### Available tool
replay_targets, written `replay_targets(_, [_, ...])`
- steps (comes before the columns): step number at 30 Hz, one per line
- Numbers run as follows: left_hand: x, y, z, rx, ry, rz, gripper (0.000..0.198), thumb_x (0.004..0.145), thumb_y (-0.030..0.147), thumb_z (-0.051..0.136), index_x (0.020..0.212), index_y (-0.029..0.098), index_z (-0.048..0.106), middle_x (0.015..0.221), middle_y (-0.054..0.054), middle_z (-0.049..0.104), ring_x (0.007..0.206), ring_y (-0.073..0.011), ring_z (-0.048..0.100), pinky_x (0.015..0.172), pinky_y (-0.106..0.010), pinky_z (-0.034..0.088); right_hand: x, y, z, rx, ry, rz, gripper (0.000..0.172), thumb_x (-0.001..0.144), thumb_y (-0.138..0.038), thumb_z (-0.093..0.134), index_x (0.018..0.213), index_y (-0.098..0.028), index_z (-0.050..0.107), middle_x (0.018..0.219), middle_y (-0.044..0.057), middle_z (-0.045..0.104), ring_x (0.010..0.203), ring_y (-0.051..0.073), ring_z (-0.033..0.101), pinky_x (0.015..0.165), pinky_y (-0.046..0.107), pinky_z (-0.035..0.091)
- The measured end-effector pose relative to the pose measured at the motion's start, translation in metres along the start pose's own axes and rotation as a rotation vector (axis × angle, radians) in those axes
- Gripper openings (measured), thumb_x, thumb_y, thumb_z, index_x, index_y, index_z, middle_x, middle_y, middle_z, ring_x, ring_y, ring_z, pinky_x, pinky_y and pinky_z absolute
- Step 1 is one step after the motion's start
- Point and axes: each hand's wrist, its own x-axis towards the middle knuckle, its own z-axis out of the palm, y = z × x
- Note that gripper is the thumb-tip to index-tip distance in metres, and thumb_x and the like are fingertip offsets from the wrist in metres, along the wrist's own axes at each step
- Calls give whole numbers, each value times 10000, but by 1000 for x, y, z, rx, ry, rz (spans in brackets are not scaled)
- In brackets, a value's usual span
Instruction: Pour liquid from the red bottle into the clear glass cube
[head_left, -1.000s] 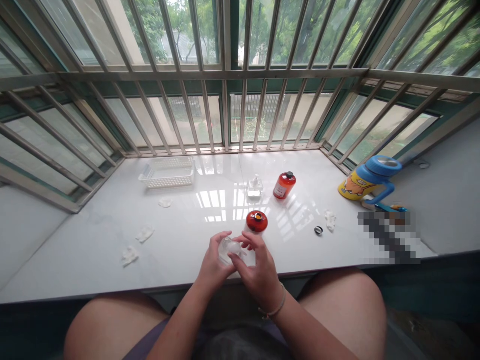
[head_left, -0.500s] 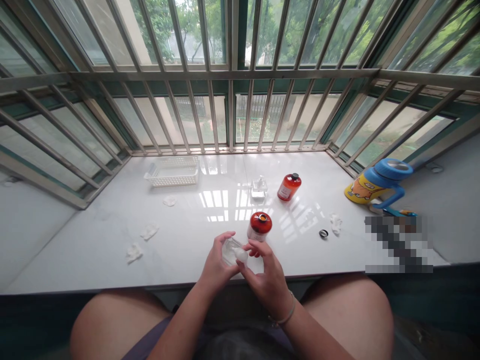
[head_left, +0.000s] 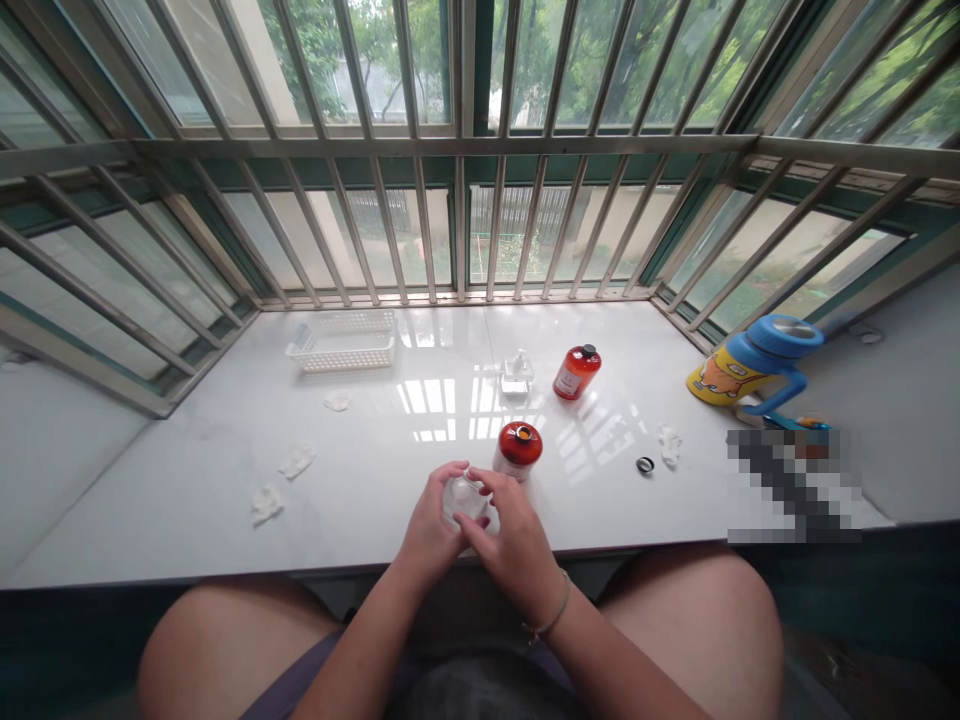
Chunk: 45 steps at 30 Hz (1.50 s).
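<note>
Two bare hands sit low in the middle of the picture, over a shiny white stone window ledge (head_left: 187, 520). The left hand (head_left: 431, 522) and the right hand (head_left: 511, 540) are both curled almost shut, and together they hold a small clear container (head_left: 465, 498) between them. A thin band (head_left: 551, 622) goes around the right wrist. Just past the right hand stands a red-capped orange bottle (head_left: 518, 450). Farther up are a second orange bottle (head_left: 577, 372) and a small clear bottle (head_left: 516, 378). A white plastic basket (head_left: 341, 345) sits at the upper left of the ledge. Crumpled white tissues (head_left: 296, 461) lie on the ledge, and a blue and yellow cup (head_left: 750, 365) stands on the right.
</note>
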Motion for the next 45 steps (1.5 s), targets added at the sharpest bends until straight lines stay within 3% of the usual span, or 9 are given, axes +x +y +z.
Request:
replay_targets(5, [0, 3, -1, 9, -7, -25, 744, 775, 285, 904, 1412, 294, 519, 1519, -99, 585, 1373, -303, 615, 1172, -509, 509, 5, 3, 6, -12, 19, -16, 435, 956, -115, 699, 1364, -245, 624, 1186, 91, 722, 1076, 273, 682, 957, 468, 613])
replay_targets(11, [0, 9, -1, 47, -6, -71, 764, 749, 260, 893, 1421, 270, 529, 1456, -110, 619, 1273, -305, 665, 1105, -498, 547, 7, -17, -21, 56, 143, -90, 366, 1003, -153, 689, 1347, -265, 636, 1193, 83, 737, 1083, 248, 711, 943, 423, 623])
replay_targets(16, [0, 11, 0, 51, -5, -56, 727, 765, 252, 852, 1418, 280, 533, 1470, -108, 611, 1301, -306, 645, 1138, -513, 522, 0, -24, -36, 47, 195, -103, 424, 993, -167, 731, 1383, -285, 613, 1199, 77, 745, 1087, 250, 734, 944, 419, 638])
replay_targets(23, [1, 6, -1, 56, -14, -13, 724, 769, 260, 841, 1422, 279, 529, 1490, -116, 600, 1373, -329, 604, 1194, -543, 474, -8, -9, -31, -16, 132, -134, 423, 984, -164, 751, 1371, -266, 614, 1188, 79, 750, 1097, 249, 738, 958, 416, 643])
replay_targets(29, [0, 2, -3, 41, -16, -16, 835, 655, 129, 852, 1412, 300, 545, 1491, -89, 611, 1393, -333, 589, 1216, -543, 451, -13, -9, -34, -8, 95, -231, 513, 966, -82, 707, 1430, -267, 587, 1180, 85, 750, 1078, 252, 742, 923, 423, 654])
replay_targets(34, [1, 4, -2, 25, -1, -32, 888, 606, 145, 905, 1409, 293, 556, 1481, -100, 617, 1369, -347, 604, 1202, -555, 462, -18, -7, -35, -15, 102, -246, 576, 954, -66, 714, 1465, -280, 558, 1192, 90, 754, 1061, 256, 746, 891, 433, 663])
replay_targets(40, [0, 5, -2, 31, 8, -39, 870, 614, 119, 888, 1403, 299, 568, 1475, -92, 625, 1349, -338, 623, 1183, -542, 485, -22, -5, -34, -53, 121, -292, 741, 941, -60, 750, 1565, -318, 447, 1179, 84, 768, 938, 250, 731, 815, 449, 649])
replay_targets(45, [0, 2, -2, 39, 3, -26, 858, 652, 136, 882, 1418, 307, 536, 1500, -88, 600, 1387, -326, 594, 1204, -534, 462, -23, -5, -35, -100, 82, -327, 766, 941, -51, 755, 1585, -308, 429, 1207, 93, 770, 950, 262, 721, 810, 468, 631])
